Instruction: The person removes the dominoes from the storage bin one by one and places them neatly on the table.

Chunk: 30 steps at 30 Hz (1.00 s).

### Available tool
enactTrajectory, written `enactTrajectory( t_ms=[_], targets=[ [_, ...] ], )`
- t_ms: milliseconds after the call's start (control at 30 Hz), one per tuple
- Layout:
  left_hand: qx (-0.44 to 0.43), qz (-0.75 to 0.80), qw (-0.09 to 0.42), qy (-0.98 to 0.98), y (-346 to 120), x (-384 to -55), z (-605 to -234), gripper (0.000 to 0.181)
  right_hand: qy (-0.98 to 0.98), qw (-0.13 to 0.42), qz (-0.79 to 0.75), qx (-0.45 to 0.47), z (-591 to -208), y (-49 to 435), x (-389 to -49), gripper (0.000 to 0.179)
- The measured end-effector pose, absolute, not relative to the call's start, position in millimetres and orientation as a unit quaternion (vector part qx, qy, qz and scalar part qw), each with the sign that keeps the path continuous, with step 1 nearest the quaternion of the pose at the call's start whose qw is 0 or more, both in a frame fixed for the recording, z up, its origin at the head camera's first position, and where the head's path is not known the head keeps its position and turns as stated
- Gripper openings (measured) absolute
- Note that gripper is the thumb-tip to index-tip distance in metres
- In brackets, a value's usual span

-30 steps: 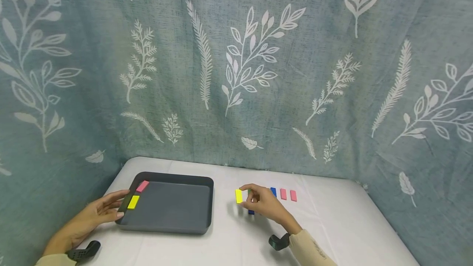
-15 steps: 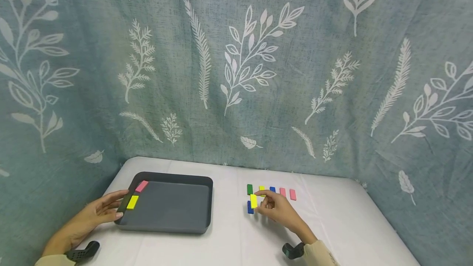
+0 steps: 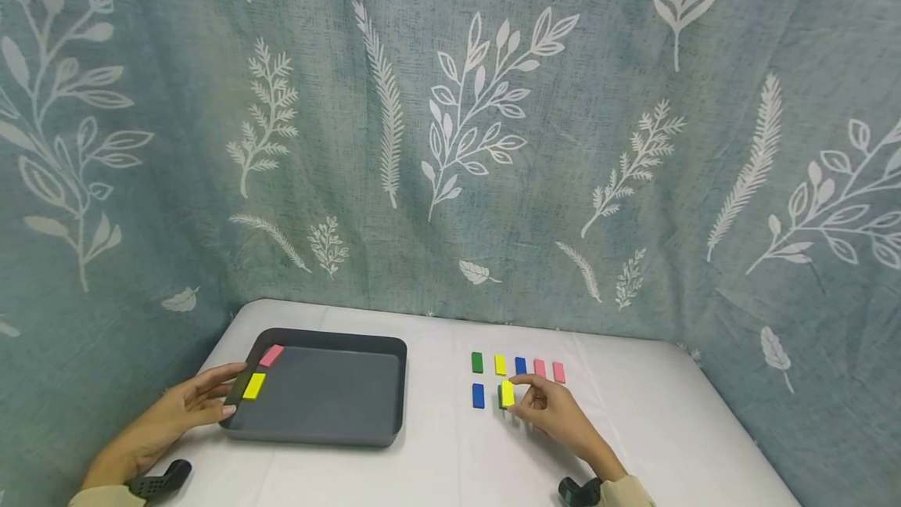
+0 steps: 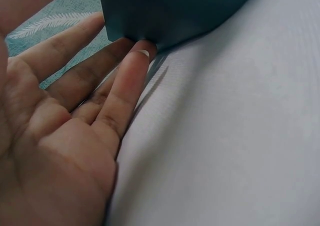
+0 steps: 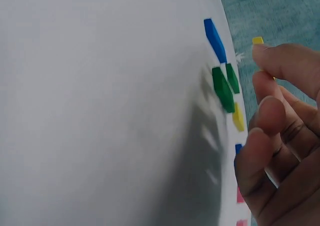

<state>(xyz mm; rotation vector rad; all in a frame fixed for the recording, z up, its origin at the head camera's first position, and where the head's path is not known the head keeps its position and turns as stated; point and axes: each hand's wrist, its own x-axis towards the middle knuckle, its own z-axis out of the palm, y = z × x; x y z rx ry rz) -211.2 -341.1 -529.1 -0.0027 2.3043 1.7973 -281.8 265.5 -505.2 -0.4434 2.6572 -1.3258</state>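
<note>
My right hand (image 3: 556, 411) pinches a yellow block (image 3: 507, 393) between thumb and fingertips, above a green block (image 5: 223, 90) on the table that it largely covers in the head view. In the right wrist view only small bits of the held block show past the fingers. My left hand (image 3: 169, 417) touches the left wall of a dark grey tray (image 3: 320, 438), its fingers fairly straight against the outside, as the left wrist view shows. Inside the tray, along its left side, lie a pink block (image 3: 271, 356) and another yellow block (image 3: 254, 386).
Behind the right hand runs a row of blocks: green (image 3: 477, 362), yellow (image 3: 500, 364), blue (image 3: 520, 366), and two pink ones (image 3: 540, 368). A blue block (image 3: 478, 396) lies nearer, left of the held one. A white cloth covers the table (image 3: 366, 476); a patterned curtain (image 3: 394, 272) stands behind.
My right hand has moved right with the yellow block, from left of the blocks, past the near blue one, to above the near green one. The left hand stays at the tray.
</note>
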Motion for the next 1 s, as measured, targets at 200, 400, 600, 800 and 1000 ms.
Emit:
enactTrajectory(
  t_ms=[200, 400, 600, 800, 1000],
  targets=[
    [0.012, 0.608, 0.100, 0.787, -342, -211, -527, 0.073, 0.888, 0.070, -0.436, -0.133, -514, 276, -286, 0.048],
    [0.012, 0.609, 0.097, 0.787, -341, -212, -527, 0.075, 0.896, 0.069, -0.423, -0.113, -517, 281, -287, 0.048],
    [0.009, 0.609, 0.099, 0.787, -341, -213, -528, 0.075, 0.906, 0.064, -0.411, -0.075, -520, 289, -288, 0.050],
    [0.016, 0.606, 0.095, 0.790, -341, -212, -526, 0.071, 0.904, 0.065, -0.417, -0.070, -521, 294, -290, 0.048],
    [0.020, 0.604, 0.098, 0.791, -342, -210, -525, 0.070, 0.907, 0.071, -0.410, -0.068, -523, 295, -291, 0.047]
  ],
)
